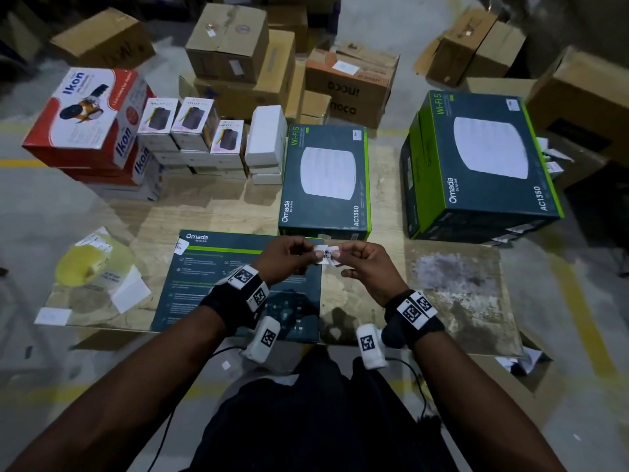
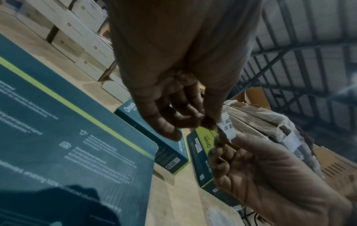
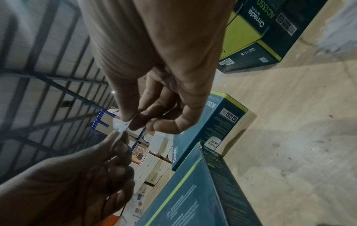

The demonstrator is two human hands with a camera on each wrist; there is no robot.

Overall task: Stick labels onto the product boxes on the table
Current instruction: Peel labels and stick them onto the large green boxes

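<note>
A small white label (image 1: 326, 254) with black print is stretched between my two hands just above the far right corner of a teal Omada box (image 1: 218, 287), which lies flat with its back up. My left hand (image 1: 308, 255) pinches the label's left end and my right hand (image 1: 340, 255) pinches its right end. The left wrist view shows the label (image 2: 227, 127) at my left fingertips (image 2: 209, 121), above the box (image 2: 67, 137). In the right wrist view, my right thumb and forefinger (image 3: 125, 117) nip the label (image 3: 120, 125).
A yellow roll of labels (image 1: 92, 264) and loose white backing papers (image 1: 131, 291) lie at the table's left. Another Omada box (image 1: 325, 182) sits just beyond my hands, and a stack of them (image 1: 483, 165) at the right. Small white boxes (image 1: 190, 131) and red Ikon boxes (image 1: 88, 120) stand far left.
</note>
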